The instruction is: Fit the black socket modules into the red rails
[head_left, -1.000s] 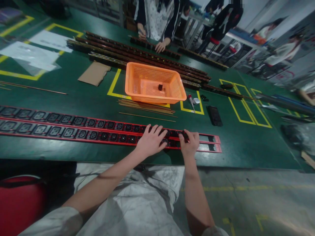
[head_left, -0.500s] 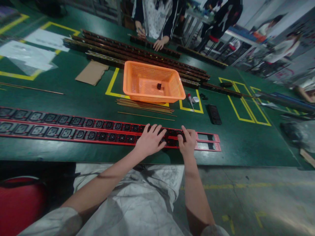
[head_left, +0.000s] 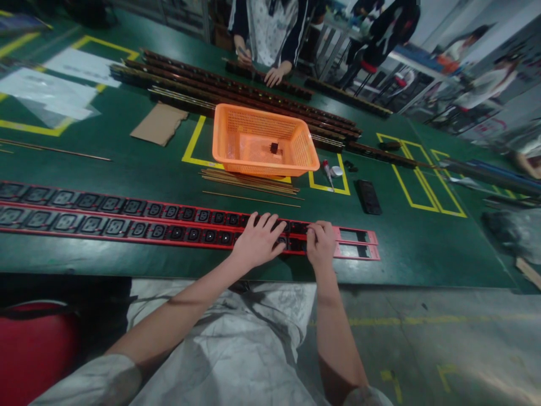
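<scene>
Two long red strips (head_left: 357,252) lie side by side along the near part of the table, fitted with rows of black power sockets (head_left: 114,226). My left hand (head_left: 257,239) lies flat across both strips with its fingers spread, holding nothing. Over the strips' right part, my right hand (head_left: 322,242) has its fingers curled in and pressed together at a black socket. Whatever is between those fingertips is too small or hidden to make out. Rectangular cut-outs show at the strips' right end, past my right hand.
An orange basket (head_left: 266,169) with a small black part (head_left: 274,148) stands beyond the strips. Thin rods (head_left: 249,183), a screwdriver (head_left: 328,173), a black box-like item (head_left: 368,197) and cardboard (head_left: 158,124) lie around it. Across the table, a co-worker's hands (head_left: 274,75) rest at dark strips.
My right hand's fingers, stretched apart earlier, have curled in and closed over the strip. My left hand stays where it was.
</scene>
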The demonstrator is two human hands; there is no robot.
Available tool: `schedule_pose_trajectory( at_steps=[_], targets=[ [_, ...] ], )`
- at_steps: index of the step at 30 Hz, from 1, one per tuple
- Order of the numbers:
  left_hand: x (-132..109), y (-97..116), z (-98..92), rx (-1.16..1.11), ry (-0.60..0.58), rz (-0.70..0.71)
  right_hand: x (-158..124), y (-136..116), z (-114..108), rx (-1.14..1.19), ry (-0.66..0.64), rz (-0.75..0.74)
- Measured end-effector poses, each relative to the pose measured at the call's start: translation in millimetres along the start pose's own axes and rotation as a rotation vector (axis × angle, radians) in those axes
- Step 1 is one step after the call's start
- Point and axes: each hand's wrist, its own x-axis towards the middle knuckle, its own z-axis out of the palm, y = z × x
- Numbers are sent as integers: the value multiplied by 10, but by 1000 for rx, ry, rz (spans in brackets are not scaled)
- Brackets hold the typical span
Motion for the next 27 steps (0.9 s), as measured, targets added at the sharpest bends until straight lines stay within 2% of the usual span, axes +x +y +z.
schedule_pose_trajectory(
  at_steps=[11,17,23,27],
  targets=[
    [3,-2,-2,18,-3,6,19,6,-68,54,-105,-81],
    [-1,-6,6,20,2,6,-19,31,-16,81,-16,-144],
    [-3,-2,-1,17,4,6,-16,-7,-28,30,-39,-213],
    [-1,-4,1,12,4,5,-10,-9,-13,22,7,-232]
  ],
)
